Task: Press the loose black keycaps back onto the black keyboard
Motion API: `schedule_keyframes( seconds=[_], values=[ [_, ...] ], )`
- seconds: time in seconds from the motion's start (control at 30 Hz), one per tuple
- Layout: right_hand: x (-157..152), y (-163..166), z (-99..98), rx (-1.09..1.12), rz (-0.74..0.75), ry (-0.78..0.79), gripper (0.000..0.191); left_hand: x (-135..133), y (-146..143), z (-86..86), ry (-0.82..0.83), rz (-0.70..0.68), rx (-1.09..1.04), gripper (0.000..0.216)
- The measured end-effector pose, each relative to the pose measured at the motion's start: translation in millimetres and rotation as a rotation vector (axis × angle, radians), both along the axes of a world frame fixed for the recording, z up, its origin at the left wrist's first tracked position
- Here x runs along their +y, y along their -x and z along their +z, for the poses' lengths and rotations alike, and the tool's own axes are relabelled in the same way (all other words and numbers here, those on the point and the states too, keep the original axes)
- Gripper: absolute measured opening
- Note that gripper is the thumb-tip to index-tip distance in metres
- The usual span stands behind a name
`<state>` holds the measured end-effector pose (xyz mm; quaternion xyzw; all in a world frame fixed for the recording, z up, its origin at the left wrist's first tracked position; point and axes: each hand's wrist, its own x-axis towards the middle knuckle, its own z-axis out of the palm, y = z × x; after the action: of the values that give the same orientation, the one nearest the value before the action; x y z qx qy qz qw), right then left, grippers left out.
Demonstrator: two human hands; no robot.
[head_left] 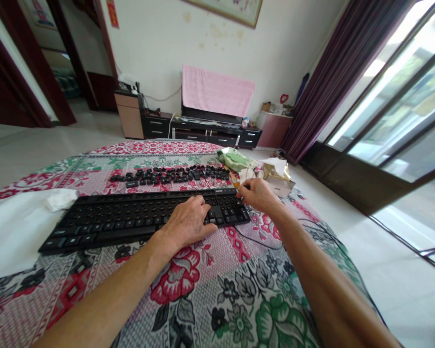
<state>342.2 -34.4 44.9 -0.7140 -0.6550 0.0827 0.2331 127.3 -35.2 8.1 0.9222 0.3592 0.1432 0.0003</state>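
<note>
A black keyboard [130, 238] lies on the flowered cloth, with many of its key positions bare of caps and some caps in place at its front and right. My left hand [190, 220] rests flat on the keyboard's right half, thumb out to the side, holding nothing. Over the keyboard's right end, my right hand [258, 194] is closed in a pinch. A small dark bit shows at its fingertips, too small to name. Behind the keyboard, loose black keycaps [174, 175] lie spread in a long band.
White cloth or paper [14, 227] lies left of the keyboard. A green crumpled bag [235, 158] and an opened box [279, 181] stand at the back right. A black cable [257, 239] runs off to the right over the patterned tablecloth [210, 299].
</note>
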Motion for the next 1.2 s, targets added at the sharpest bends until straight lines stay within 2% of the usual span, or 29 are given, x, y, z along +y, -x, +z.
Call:
schedule_keyframes(
  seconds=[0.07, 0.23, 0.6, 0.9, 1.2],
  values=[
    [4, -6, -4.7, 0.108, -0.004, 0.031, 0.03, 0, 0, -0.4, -0.005, -0.006, -0.01, 0.043],
    [11, -19, -9.5, 0.212, 0.138, 0.141, 0.024, -1, 1, 0.5, -0.012, -0.008, -0.026, 0.042],
    [-8, -3, -9.5, -0.004, 0.024, -0.036, 0.018, -1, 1, -1.2, -0.02, -0.007, -0.028, 0.042],
    [-2, 7, -4.2, -0.177, -0.03, -0.024, 0.018, -1, 2, 0.1, -0.004, -0.005, -0.026, 0.042],
    [-2, -3, -14.6, -0.081, -0.06, -0.073, 0.014, 0, 1, -2.3, 0.008, -0.009, -0.058, 0.041]
  ],
)
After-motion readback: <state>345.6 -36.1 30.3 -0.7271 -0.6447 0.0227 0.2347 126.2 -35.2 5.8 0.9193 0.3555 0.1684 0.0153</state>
